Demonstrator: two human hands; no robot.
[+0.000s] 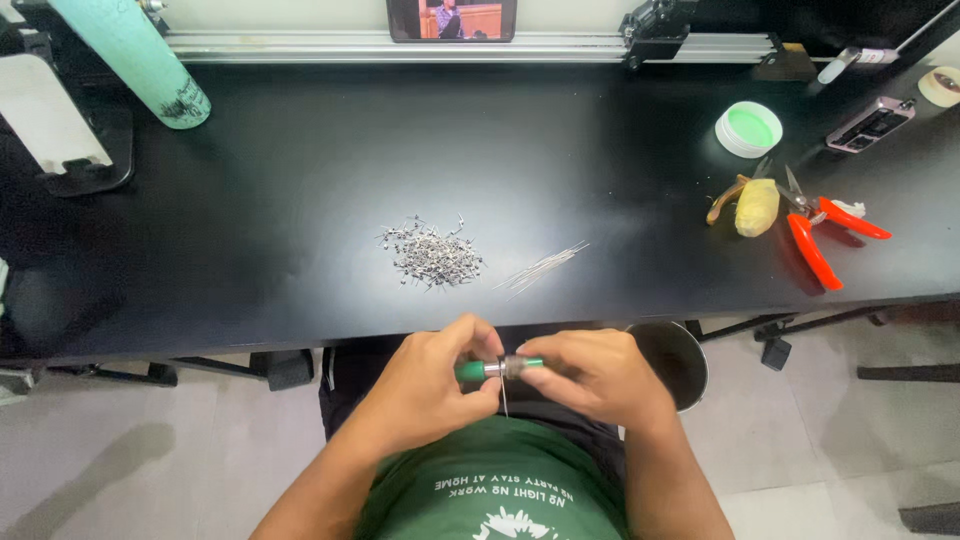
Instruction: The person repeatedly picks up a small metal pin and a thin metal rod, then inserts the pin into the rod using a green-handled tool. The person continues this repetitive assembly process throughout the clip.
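Both hands meet just below the black table's front edge [300, 335], over my lap. My left hand [430, 385] and my right hand [595, 375] together grip a small green-handled tool [500, 368] with a metal collar in its middle. A thin metal wire [505, 400] hangs down from the collar between the hands. On the table above them lies a heap of small grey metal parts [432, 254], and beside it a small bundle of thin straight wires [540, 268].
Red-handled snips [825, 235], a yellowish tool [755, 205] and a white-rimmed green lid [749, 129] lie at the right. A teal bottle [135, 55] stands back left, a phone [452, 19] at the back. A round dark bin [672, 360] sits under the table.
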